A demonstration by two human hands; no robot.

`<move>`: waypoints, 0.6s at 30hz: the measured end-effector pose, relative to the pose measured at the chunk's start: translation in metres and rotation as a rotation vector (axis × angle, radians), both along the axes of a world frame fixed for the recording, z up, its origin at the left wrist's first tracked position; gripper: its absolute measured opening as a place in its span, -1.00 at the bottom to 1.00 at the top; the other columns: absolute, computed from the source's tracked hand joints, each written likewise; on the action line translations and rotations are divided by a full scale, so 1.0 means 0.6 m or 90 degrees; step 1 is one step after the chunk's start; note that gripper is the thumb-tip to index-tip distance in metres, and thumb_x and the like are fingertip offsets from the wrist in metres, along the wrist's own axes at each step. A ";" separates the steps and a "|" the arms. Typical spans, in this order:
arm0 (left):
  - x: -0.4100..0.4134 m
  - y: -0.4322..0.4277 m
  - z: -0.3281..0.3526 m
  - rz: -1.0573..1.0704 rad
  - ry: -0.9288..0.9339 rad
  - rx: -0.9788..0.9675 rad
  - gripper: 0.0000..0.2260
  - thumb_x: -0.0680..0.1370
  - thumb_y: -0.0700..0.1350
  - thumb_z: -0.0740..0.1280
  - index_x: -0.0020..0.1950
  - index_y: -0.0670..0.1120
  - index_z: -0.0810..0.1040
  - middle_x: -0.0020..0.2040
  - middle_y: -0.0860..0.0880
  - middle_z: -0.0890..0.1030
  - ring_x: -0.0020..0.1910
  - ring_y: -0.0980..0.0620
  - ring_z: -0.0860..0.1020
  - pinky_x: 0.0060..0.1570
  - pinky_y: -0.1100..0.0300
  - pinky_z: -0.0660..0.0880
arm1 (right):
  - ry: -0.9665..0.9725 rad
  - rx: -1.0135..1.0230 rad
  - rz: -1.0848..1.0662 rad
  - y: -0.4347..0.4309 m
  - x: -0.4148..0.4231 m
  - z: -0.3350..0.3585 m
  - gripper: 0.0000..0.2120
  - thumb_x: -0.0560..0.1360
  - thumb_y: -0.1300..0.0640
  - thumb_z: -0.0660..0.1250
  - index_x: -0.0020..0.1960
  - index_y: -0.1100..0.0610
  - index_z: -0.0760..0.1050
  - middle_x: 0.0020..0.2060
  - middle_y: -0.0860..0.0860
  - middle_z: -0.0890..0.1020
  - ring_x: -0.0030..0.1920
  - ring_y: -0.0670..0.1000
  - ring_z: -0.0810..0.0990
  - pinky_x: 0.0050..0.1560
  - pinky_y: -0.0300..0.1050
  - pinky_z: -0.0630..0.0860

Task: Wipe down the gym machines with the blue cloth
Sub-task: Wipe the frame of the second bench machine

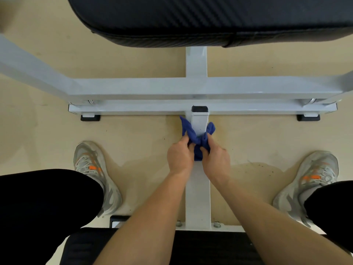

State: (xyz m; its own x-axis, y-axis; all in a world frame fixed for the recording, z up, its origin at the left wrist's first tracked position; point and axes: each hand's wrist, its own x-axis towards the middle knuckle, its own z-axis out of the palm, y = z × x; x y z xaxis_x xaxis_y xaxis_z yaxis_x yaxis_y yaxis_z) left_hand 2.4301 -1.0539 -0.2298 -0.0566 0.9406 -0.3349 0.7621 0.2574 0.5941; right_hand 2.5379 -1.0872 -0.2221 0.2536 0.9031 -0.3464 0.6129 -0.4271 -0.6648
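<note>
- Blue cloth (199, 140) is looped round the white centre beam (198, 124) of the machine's frame, low near the floor. Its loose ends flare out on either side of the beam, just short of the black end cap (199, 109).
- The left hand (180, 155) and right hand (216, 159) sit close together over the beam, nearly touching. Each has its fingers curled into a bunch of the cloth and pinches it tight.
- The person is seated, with the beam running out between the left shoe (91, 169) and right shoe (313, 178).
- From here the step looks like rubbing down this lower beam, with the loop catching its top and both sides at once.
- The long cross bar (133, 87) and the black pad (191, 16) lie beyond the cloth. I can't tell whether either has been wiped.
- I'd say the next move calls for keeping the loop taut and drawing it along the beam with both hands moving together.
- At the end cap, where the beam meets the foot bar (133, 109), the loop will likely snag. There the grip would need loosening and the cloth refolding to get into the corner.
- Dark specks dot the floor (257, 169) near the right shoe, so the dangling ends are best kept off it.
</note>
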 end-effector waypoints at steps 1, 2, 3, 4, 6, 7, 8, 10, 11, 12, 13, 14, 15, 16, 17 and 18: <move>-0.003 -0.007 0.003 -0.004 0.007 -0.004 -0.89 0.58 -0.08 0.27 -0.02 -0.03 0.59 -0.26 -0.03 0.64 -0.32 -0.07 0.54 -0.32 0.09 0.44 | -0.023 -0.002 0.036 -0.012 -0.003 -0.001 -0.80 0.55 0.25 0.20 0.09 -0.01 0.45 -0.21 -0.14 0.54 -0.27 -0.04 0.50 -0.35 -0.33 0.26; -0.008 -0.014 0.006 -0.005 0.011 -0.012 -0.88 0.57 -0.11 0.27 -0.04 -0.02 0.60 -0.27 -0.02 0.64 -0.34 -0.05 0.52 -0.34 0.12 0.39 | -0.044 -0.010 0.082 -0.024 -0.008 0.003 -0.83 0.55 0.24 0.21 0.07 0.02 0.45 -0.19 -0.10 0.56 -0.25 0.01 0.52 -0.35 -0.27 0.28; -0.013 -0.019 0.010 -0.001 0.007 -0.023 -0.87 0.55 -0.14 0.26 -0.05 0.00 0.61 -0.27 -0.02 0.64 -0.34 -0.04 0.52 -0.35 0.13 0.37 | -0.059 -0.021 0.128 -0.032 -0.014 0.009 -0.85 0.56 0.23 0.21 0.07 0.04 0.46 -0.17 -0.06 0.58 -0.23 0.04 0.53 -0.32 -0.20 0.31; -0.021 -0.022 0.014 0.006 -0.001 -0.038 -0.86 0.52 -0.17 0.27 -0.08 0.00 0.61 -0.28 -0.01 0.64 -0.33 -0.04 0.53 -0.35 0.13 0.38 | -0.070 -0.039 0.159 -0.036 -0.020 0.017 -0.86 0.58 0.21 0.20 0.09 0.04 0.46 -0.15 -0.01 0.60 -0.23 0.07 0.53 -0.29 -0.12 0.36; -0.042 -0.026 0.018 0.028 -0.015 -0.069 -0.89 0.49 -0.17 0.30 -0.09 0.00 0.60 -0.27 0.02 0.64 -0.28 -0.05 0.57 -0.33 0.14 0.41 | -0.077 -0.077 0.156 -0.037 -0.026 0.032 -0.82 0.59 0.15 0.22 0.18 0.03 0.47 -0.12 0.05 0.64 -0.22 0.11 0.54 -0.22 -0.02 0.49; -0.054 -0.028 0.020 0.051 -0.030 -0.082 -0.91 0.49 -0.14 0.34 -0.05 0.02 0.59 -0.24 0.05 0.65 -0.23 -0.04 0.59 -0.30 0.15 0.42 | -0.079 -0.085 0.137 -0.036 -0.027 0.038 -0.78 0.59 0.11 0.24 0.23 0.02 0.47 -0.10 0.06 0.65 -0.19 0.13 0.57 -0.17 0.02 0.53; -0.064 -0.031 0.022 0.082 -0.055 -0.093 -0.86 0.50 -0.10 0.37 0.04 0.05 0.57 -0.18 0.08 0.66 -0.19 -0.01 0.61 -0.25 0.15 0.46 | -0.084 -0.093 0.114 -0.035 -0.028 0.043 -0.75 0.59 0.07 0.26 0.27 0.01 0.46 -0.08 0.06 0.66 -0.14 0.13 0.60 -0.12 0.03 0.56; -0.076 -0.036 0.030 0.141 -0.112 -0.098 -0.71 0.51 -0.09 0.40 0.19 0.09 0.48 -0.07 0.09 0.64 -0.11 0.03 0.61 -0.12 0.11 0.54 | -0.072 -0.107 0.064 -0.033 -0.030 0.052 -0.70 0.57 0.03 0.30 0.29 0.00 0.44 0.00 0.03 0.67 -0.06 0.12 0.64 -0.06 0.03 0.59; -0.079 -0.038 0.034 0.150 -0.133 -0.083 -0.69 0.52 -0.11 0.39 0.22 0.10 0.47 -0.03 0.08 0.63 -0.08 0.02 0.61 -0.07 0.11 0.55 | -0.055 -0.110 0.043 -0.031 -0.032 0.056 -0.69 0.57 0.03 0.31 0.30 0.00 0.43 0.04 0.02 0.67 -0.04 0.12 0.64 -0.04 0.03 0.59; -0.079 -0.039 0.037 0.146 -0.148 -0.067 -0.70 0.53 -0.14 0.37 0.23 0.11 0.50 0.01 0.07 0.64 -0.05 0.03 0.61 -0.03 0.13 0.54 | -0.034 -0.111 0.025 -0.029 -0.036 0.060 -0.68 0.56 0.05 0.32 0.30 0.00 0.41 0.07 0.00 0.67 -0.02 0.11 0.65 -0.02 0.04 0.59; -0.076 -0.040 0.040 0.139 -0.166 -0.062 -0.71 0.55 -0.16 0.34 0.24 0.10 0.54 0.04 0.07 0.65 -0.02 0.04 0.60 0.01 0.17 0.51 | -0.013 -0.109 0.007 -0.026 -0.041 0.064 -0.69 0.56 0.07 0.32 0.29 0.00 0.40 0.08 -0.01 0.66 -0.02 0.10 0.65 -0.02 0.06 0.60; -0.072 -0.040 0.042 0.143 -0.196 -0.070 -0.71 0.57 -0.17 0.31 0.24 0.08 0.58 0.08 0.07 0.65 0.02 0.07 0.59 0.03 0.23 0.47 | 0.012 -0.103 -0.013 -0.024 -0.046 0.066 -0.71 0.56 0.11 0.32 0.27 0.01 0.40 0.06 -0.01 0.66 -0.02 0.09 0.64 -0.01 0.07 0.60; -0.067 -0.039 0.044 0.158 -0.239 -0.089 -0.72 0.59 -0.16 0.27 0.25 0.06 0.61 0.10 0.09 0.65 0.04 0.09 0.57 0.03 0.28 0.44 | 0.041 -0.092 -0.037 -0.021 -0.051 0.067 -0.72 0.56 0.15 0.31 0.25 0.03 0.41 0.04 0.00 0.66 -0.02 0.08 0.64 0.00 0.05 0.59; -0.062 -0.038 0.045 0.176 -0.289 -0.111 -0.73 0.61 -0.14 0.25 0.24 0.05 0.62 0.09 0.12 0.65 0.05 0.12 0.56 0.02 0.31 0.42 | 0.070 -0.082 -0.059 -0.017 -0.057 0.067 -0.71 0.55 0.20 0.30 0.25 0.05 0.43 0.02 0.00 0.64 -0.01 0.07 0.63 0.01 0.01 0.58; -0.058 -0.036 0.045 0.190 -0.336 -0.131 -0.75 0.62 -0.10 0.24 0.23 0.05 0.63 0.07 0.15 0.65 0.04 0.14 0.57 0.02 0.32 0.42 | 0.092 -0.074 -0.071 -0.012 -0.062 0.067 -0.70 0.55 0.25 0.29 0.26 0.07 0.45 0.00 -0.01 0.63 0.01 0.05 0.61 0.02 -0.05 0.55; -0.056 -0.033 0.043 0.201 -0.379 -0.145 -0.77 0.63 -0.05 0.26 0.21 0.07 0.63 0.05 0.16 0.66 0.04 0.15 0.58 0.05 0.29 0.45 | 0.105 -0.069 -0.069 -0.006 -0.065 0.068 -0.69 0.54 0.28 0.27 0.26 0.07 0.47 0.00 -0.02 0.63 0.02 0.03 0.61 0.04 -0.08 0.54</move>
